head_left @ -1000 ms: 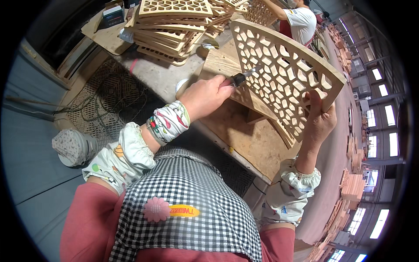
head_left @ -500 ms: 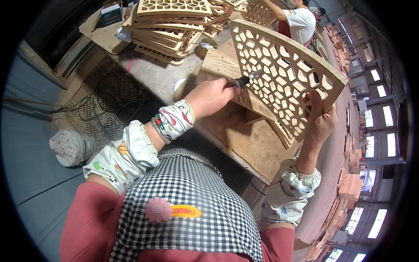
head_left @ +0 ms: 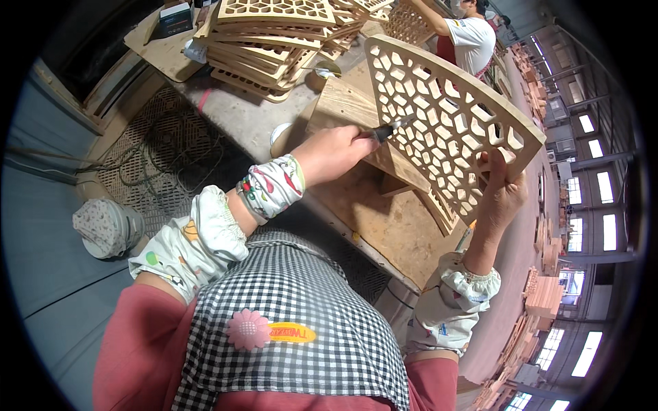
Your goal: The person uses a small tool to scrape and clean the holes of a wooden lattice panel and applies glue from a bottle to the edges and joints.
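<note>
In my left hand (head_left: 330,155) is a slim black-handled tool (head_left: 385,132) with a thin metal tip; its exact kind I cannot make out. The tip lies at the small openings of a curved wooden lattice panel (head_left: 474,77). My right hand (head_left: 502,195) grips that panel near its lower right corner, fingers hooked through a hole. Tilted up, the panel leans by a wooden stand (head_left: 344,108) on the bench. Whether the tip touches the wood is too small to tell.
Similar lattice panels are piled in a stack (head_left: 264,51) at the bench's far side. A co-worker (head_left: 471,38) stands beyond. On the floor at left are a cloth-covered round stool (head_left: 103,229) and loose cables (head_left: 161,154). Stacked timber (head_left: 545,294) lines the right.
The tool's tip has shifted slightly to the right across the panel. Both hands keep their hold, and the panel sits almost as before.
</note>
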